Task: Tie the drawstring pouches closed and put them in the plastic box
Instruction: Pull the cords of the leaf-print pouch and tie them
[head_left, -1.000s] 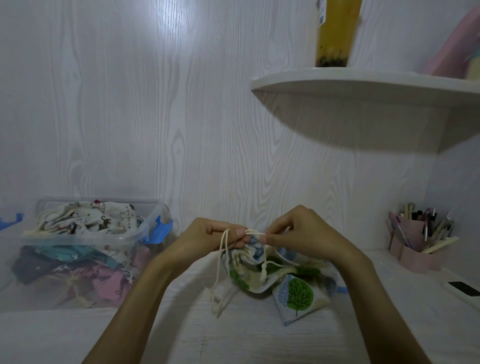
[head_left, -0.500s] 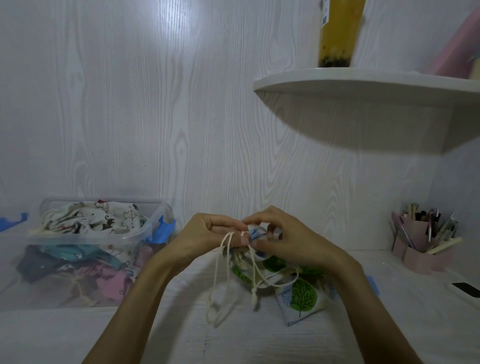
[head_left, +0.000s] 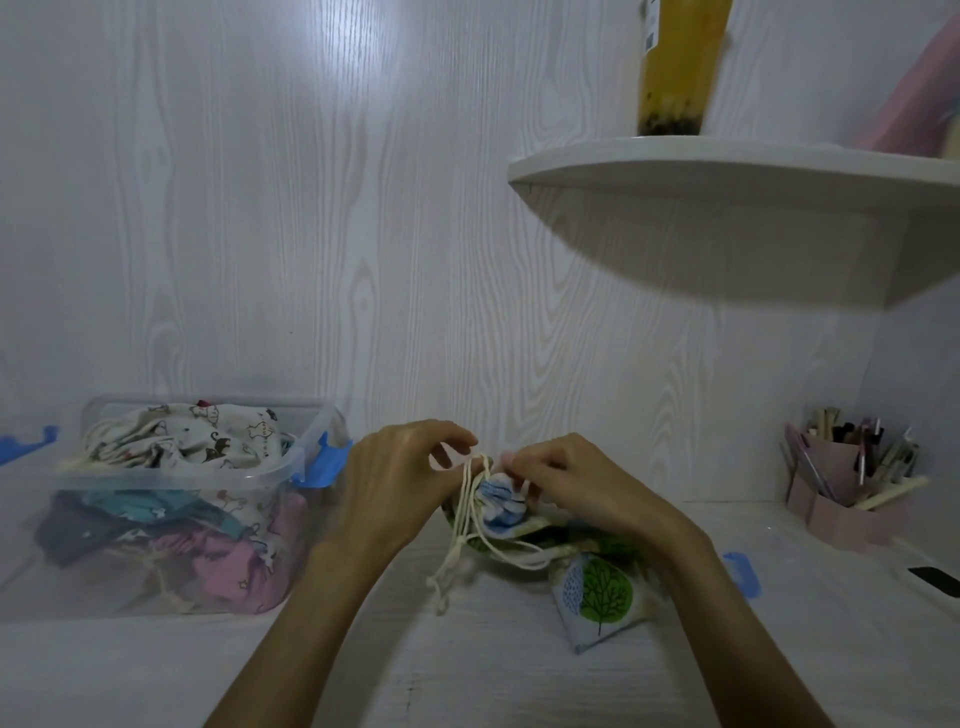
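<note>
- Nearest, the tree-print pouch (head_left: 597, 597) lies on the white table (head_left: 493, 675); its closed bottom corner points near and to the right, and its gathered mouth (head_left: 501, 501) points far and to the left, so the long axis goes diagonally.
- Cream drawstrings (head_left: 457, 540) hang from the mouth down to the table, on the left side of the pouch.
- Just above the mouth, the left hand (head_left: 395, 493) pinches the strings with curled fingers.
- Beside it, the right hand (head_left: 576, 488) has its fingers curled on a string at the mouth.
- To the left, near the hands but apart, the clear plastic box (head_left: 311, 452) with blue clips holds several pouches.
- Far right, a pink pen holder (head_left: 841, 514) stands on the table by the wall.
- Above, a white shelf (head_left: 727, 176) carries a yellow bottle (head_left: 675, 67).
</note>
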